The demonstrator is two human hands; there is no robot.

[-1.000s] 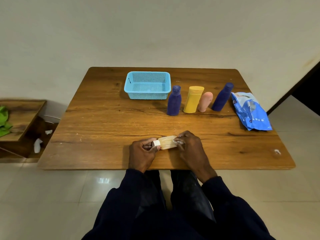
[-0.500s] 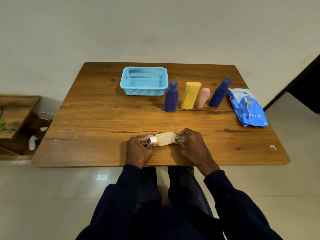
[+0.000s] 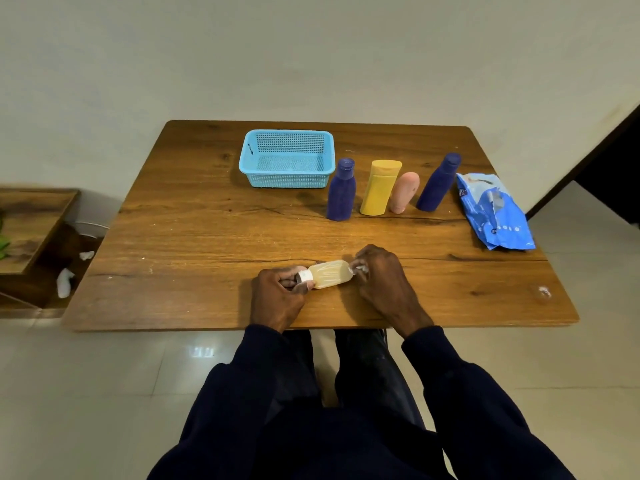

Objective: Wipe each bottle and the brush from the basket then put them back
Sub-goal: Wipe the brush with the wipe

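Near centre of wooden surface [image 3: 207, 237]: pale yellow bottle [image 3: 330, 273] on its side, white cap [image 3: 304, 276] pointing left. Both ends held, body resting on or just over the wood; can't tell which.

Left hand [image 3: 277, 296] at cap end, fingers curled round cap and neck. Right hand [image 3: 384, 282] at base end, fingers pinching a white wipe [image 3: 360, 270] against the bottle.

Far centre: light blue mesh basket [image 3: 287, 180], well apart from held bottle.

Just right of basket, standing in a row, left to right: dark blue bottle [image 3: 341, 192], yellow bottle [image 3: 379, 188], pink rounded item [image 3: 404, 192] close beside it, second dark blue bottle [image 3: 438, 183]. Can't tell if pink item is the brush.

Far right edge: blue plastic pack [image 3: 491, 213], lying flat. Near right: small white scrap [image 3: 544, 291].
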